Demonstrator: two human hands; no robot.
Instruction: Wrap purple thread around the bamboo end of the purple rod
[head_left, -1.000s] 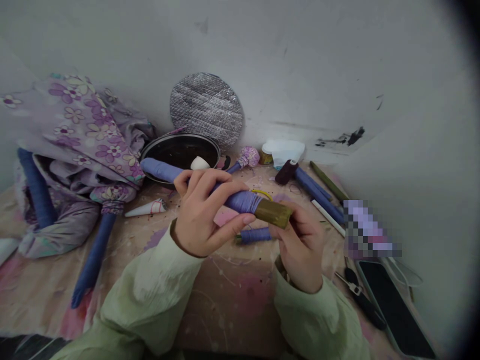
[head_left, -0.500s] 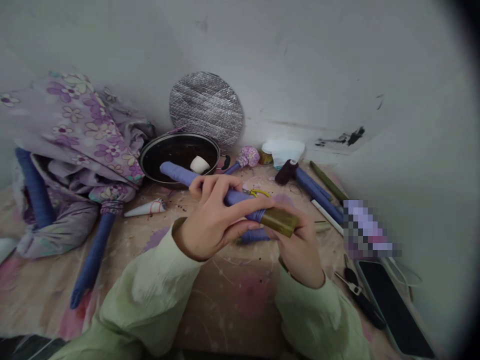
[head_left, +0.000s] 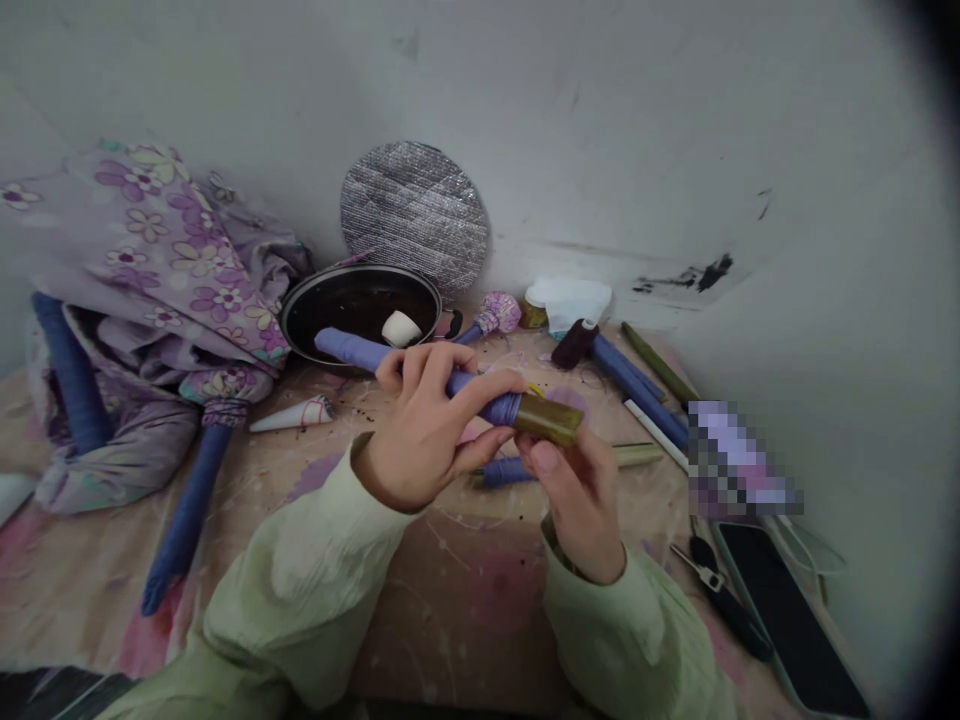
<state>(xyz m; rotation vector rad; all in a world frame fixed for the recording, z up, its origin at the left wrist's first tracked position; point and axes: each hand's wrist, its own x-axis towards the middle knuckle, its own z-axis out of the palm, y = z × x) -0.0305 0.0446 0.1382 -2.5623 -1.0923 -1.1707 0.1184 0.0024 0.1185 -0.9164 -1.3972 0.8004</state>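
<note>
My left hand is wrapped round a stick wound in blue-purple thread, held level above the table. Its bare olive-green end points right. My right hand pinches that green end from below with thumb and fingers. A shorter blue-wrapped stick lies on the table just under both hands. Both sleeves are pale green.
A black pan with a white lump sits behind, a silver quilted disc against the wall. Floral purple cloth and blue-wrapped sticks lie left. Thread spool, more sticks, scissors and a phone lie right.
The stick has slid rightward through my left hand, so less of its blue end sticks out left. My right hand has shifted its grip under the green end.
</note>
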